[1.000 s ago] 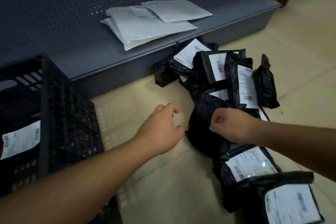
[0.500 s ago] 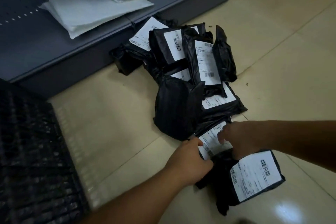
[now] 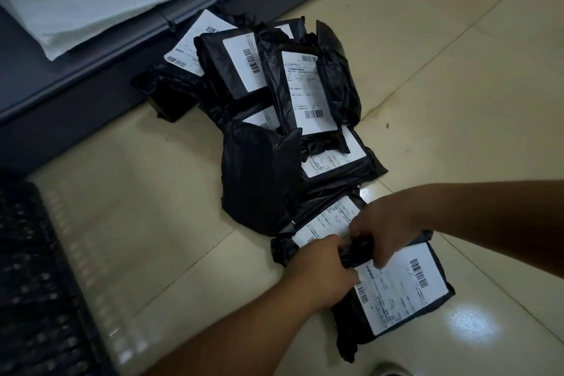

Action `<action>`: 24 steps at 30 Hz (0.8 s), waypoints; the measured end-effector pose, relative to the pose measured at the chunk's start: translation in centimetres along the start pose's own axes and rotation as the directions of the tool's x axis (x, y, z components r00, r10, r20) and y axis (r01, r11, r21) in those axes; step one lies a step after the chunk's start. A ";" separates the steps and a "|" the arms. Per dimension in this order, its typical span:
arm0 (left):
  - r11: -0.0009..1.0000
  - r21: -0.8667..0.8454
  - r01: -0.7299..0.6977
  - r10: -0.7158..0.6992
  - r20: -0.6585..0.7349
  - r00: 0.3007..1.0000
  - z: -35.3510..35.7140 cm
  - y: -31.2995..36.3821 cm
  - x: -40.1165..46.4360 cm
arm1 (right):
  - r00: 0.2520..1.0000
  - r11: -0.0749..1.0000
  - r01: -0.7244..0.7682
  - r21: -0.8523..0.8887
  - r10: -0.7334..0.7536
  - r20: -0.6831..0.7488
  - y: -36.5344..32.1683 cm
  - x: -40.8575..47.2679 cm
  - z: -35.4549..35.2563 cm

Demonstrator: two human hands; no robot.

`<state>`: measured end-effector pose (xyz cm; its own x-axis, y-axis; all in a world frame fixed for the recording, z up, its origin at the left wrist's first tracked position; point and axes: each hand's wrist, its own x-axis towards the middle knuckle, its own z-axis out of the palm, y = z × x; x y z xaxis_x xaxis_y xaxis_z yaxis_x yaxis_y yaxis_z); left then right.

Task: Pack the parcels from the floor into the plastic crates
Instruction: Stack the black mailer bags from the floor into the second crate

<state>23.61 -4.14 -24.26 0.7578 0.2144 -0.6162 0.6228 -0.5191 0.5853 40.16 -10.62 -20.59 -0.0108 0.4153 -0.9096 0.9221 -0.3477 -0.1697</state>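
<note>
both hands down on the parcel nearest the crate, left hand and right hand curled round its crumpled black edge, pinching it between them. it lies on the floor, partly over a bigger parcel just under the grip. looks soft, light, slippery plastic, so bunch the loose wrap, not the label. the pile waits beyond the grip

You're looking at a dim, soft scene: an overhead light glares off the floor near its lower-right corner, the crate at lower left is blurred, and edges bow.
</note>
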 end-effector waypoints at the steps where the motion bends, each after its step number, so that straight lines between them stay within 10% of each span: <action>1: 1.000 0.010 -0.008 0.008 -0.007 1.000 -0.1 0.0 0.2 | 1.000 1.000 0.006 -0.006 -0.006 0.001 0.2 0.0 0.0; 24: 0.941 -0.309 0.135 -0.142 0.000 0.990 -8.8 -2.7 -1.5 | 0.999 0.959 -0.017 0.285 0.026 -0.031 -0.8 -0.7 -4.1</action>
<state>22.55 4.23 -20.23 0.6616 0.2864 -0.6930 0.7488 -0.2039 0.6306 41.00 -7.15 -18.20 0.0255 0.4318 -0.9016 0.7740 -0.5793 -0.2555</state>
